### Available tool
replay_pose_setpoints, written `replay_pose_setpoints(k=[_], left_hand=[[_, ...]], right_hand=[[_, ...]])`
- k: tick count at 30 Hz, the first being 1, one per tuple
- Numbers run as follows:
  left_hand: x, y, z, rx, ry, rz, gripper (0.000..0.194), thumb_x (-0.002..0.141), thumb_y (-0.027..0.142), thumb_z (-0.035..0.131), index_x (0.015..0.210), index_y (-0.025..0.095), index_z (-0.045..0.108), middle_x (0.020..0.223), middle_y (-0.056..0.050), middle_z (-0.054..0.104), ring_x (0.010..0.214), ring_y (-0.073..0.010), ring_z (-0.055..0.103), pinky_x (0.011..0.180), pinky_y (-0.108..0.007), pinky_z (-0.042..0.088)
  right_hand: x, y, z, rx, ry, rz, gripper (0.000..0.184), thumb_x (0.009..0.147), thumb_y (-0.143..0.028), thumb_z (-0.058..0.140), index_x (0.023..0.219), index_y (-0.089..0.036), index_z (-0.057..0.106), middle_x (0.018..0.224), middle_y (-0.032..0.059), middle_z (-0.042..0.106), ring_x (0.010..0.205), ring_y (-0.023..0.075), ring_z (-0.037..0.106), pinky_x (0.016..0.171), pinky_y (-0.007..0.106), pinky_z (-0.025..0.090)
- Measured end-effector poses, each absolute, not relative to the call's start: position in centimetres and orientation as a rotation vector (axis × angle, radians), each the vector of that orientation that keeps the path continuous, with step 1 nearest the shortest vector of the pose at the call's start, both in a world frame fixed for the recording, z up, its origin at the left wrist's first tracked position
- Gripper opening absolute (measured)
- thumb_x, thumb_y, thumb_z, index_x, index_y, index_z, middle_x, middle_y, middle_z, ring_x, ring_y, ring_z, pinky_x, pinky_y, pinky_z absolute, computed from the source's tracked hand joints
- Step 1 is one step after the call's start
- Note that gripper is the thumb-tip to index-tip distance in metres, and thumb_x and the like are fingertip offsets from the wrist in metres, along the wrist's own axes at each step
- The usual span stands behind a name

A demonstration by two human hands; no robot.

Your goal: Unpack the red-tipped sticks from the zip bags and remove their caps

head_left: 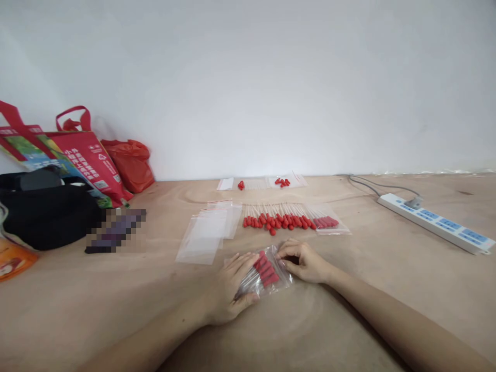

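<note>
A clear zip bag (287,279) lies on the table in front of me, with several red-headed sticks (268,269) inside. My left hand (232,292) rests flat over the bag's left part, fingers stretched out and thumb apart, covering some of the sticks' thin ends. At the bag's right edge, my right hand (304,261) has its thumb and fingers pinched together on the plastic. Just beyond the hands runs a row of loose red-headed sticks (277,221), heads toward me. A filled zip bag (333,227) lies at the row's right end, and flat zip bags (201,237) overlap at its left.
Farther back lie small red pieces (241,185), thin pale sticks (256,184) and another bag (298,181). A white power strip (434,222) with a plugged-in cord is on the right. Shopping bags (85,160), a black bag (46,217) and a blurred-out dark object (116,231) sit left.
</note>
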State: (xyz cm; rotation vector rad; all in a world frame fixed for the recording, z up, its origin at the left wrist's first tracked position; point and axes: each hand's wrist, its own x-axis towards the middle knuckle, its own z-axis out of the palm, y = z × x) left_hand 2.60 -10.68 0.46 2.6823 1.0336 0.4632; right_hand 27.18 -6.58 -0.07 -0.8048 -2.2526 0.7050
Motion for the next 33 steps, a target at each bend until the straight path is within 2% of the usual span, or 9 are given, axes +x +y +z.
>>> replay_pose_setpoints(k=[2, 6, 8, 12, 14, 19, 22, 26, 33], left_hand=[[2.9, -10.3, 0.6, 2.682, 0.982, 0.481, 0.068, 0.079, 0.038, 0.051, 0.135, 0.018, 0.019, 0.130, -0.014, 0.043, 0.120, -0.0274, 0.039, 0.098, -0.048, 0.033], [3.7, -9.3, 1.0, 2.664, 0.933, 0.501, 0.065, 0.079, 0.035, 0.052, 0.133, 0.019, 0.020, 0.129, -0.013, 0.045, 0.119, -0.0250, 0.041, 0.099, -0.046, 0.033], [3.8, -9.1, 1.2, 2.643, 0.941, 0.512, 0.064, 0.079, 0.035, 0.052, 0.133, 0.020, 0.021, 0.128, -0.013, 0.045, 0.118, -0.0248, 0.042, 0.098, -0.046, 0.034], [3.8, -9.1, 1.3, 2.630, 0.955, 0.533, 0.065, 0.078, 0.037, 0.053, 0.132, 0.020, 0.023, 0.128, -0.013, 0.046, 0.117, -0.0259, 0.043, 0.097, -0.046, 0.036], [3.8, -9.2, 1.2, 2.626, 0.965, 0.531, 0.064, 0.078, 0.037, 0.053, 0.132, 0.019, 0.024, 0.128, -0.012, 0.046, 0.118, -0.0255, 0.042, 0.097, -0.045, 0.035], [3.7, -9.1, 0.9, 2.615, 0.965, 0.526, 0.061, 0.078, 0.037, 0.054, 0.130, 0.018, 0.028, 0.127, -0.013, 0.046, 0.118, -0.0251, 0.042, 0.097, -0.045, 0.036], [3.7, -9.0, 0.9, 2.616, 0.945, 0.525, 0.059, 0.078, 0.036, 0.053, 0.129, 0.018, 0.030, 0.127, -0.012, 0.046, 0.117, -0.0245, 0.042, 0.097, -0.045, 0.037], [3.7, -9.2, 1.0, 2.615, 0.947, 0.504, 0.057, 0.079, 0.035, 0.052, 0.129, 0.019, 0.029, 0.128, -0.012, 0.045, 0.118, -0.0243, 0.042, 0.098, -0.046, 0.034], [3.5, -9.2, 0.9, 2.561, 1.011, 0.406, 0.056, 0.082, 0.038, 0.047, 0.131, 0.021, 0.027, 0.131, -0.010, 0.042, 0.121, -0.0247, 0.038, 0.100, -0.045, 0.032]], right_hand=[[26.8, -6.6, -0.5, -0.903, -2.182, 0.758, 0.018, 0.077, -0.023, 0.054, 0.090, -0.016, 0.065, 0.076, 0.0042, 0.062, 0.070, 0.0133, 0.054, 0.067, 0.027, 0.044], [26.7, -6.6, -0.8, -0.968, -2.103, 0.984, 0.038, 0.077, -0.036, 0.057, 0.109, -0.016, 0.058, 0.070, -0.0002, 0.060, 0.063, 0.0122, 0.052, 0.060, 0.025, 0.044], [26.9, -6.6, -0.7, -0.944, -2.082, 1.072, 0.045, 0.074, -0.040, 0.059, 0.112, -0.017, 0.055, 0.069, -0.0017, 0.058, 0.064, 0.0125, 0.052, 0.059, 0.025, 0.044], [27.0, -6.5, -0.3, -0.936, -2.103, 1.051, 0.037, 0.063, -0.041, 0.069, 0.089, -0.015, 0.064, 0.072, -0.0005, 0.058, 0.065, 0.0127, 0.052, 0.059, 0.024, 0.043], [27.0, -6.5, -0.1, -0.962, -2.106, 1.040, 0.035, 0.057, -0.038, 0.073, 0.080, -0.014, 0.063, 0.072, -0.0002, 0.058, 0.063, 0.0115, 0.051, 0.057, 0.022, 0.041], [26.7, -6.9, -0.1, -1.036, -2.042, 1.220, 0.033, 0.055, -0.022, 0.071, 0.084, -0.015, 0.056, 0.069, -0.0036, 0.055, 0.057, 0.0076, 0.047, 0.052, 0.019, 0.039], [26.6, -7.1, 0.0, -1.055, -2.081, 1.183, 0.030, 0.054, -0.016, 0.068, 0.079, -0.015, 0.053, 0.068, -0.0047, 0.054, 0.057, 0.0069, 0.046, 0.051, 0.018, 0.038], [26.5, -7.2, 0.6, -1.064, -2.194, 1.030, 0.026, 0.052, -0.015, 0.067, 0.073, -0.016, 0.053, 0.067, -0.0052, 0.054, 0.058, 0.0066, 0.045, 0.054, 0.018, 0.037], [26.6, -7.2, 0.3, -0.954, -2.121, 1.203, 0.027, 0.058, -0.022, 0.069, 0.076, -0.017, 0.050, 0.065, -0.0054, 0.053, 0.055, 0.0064, 0.045, 0.050, 0.017, 0.035]])
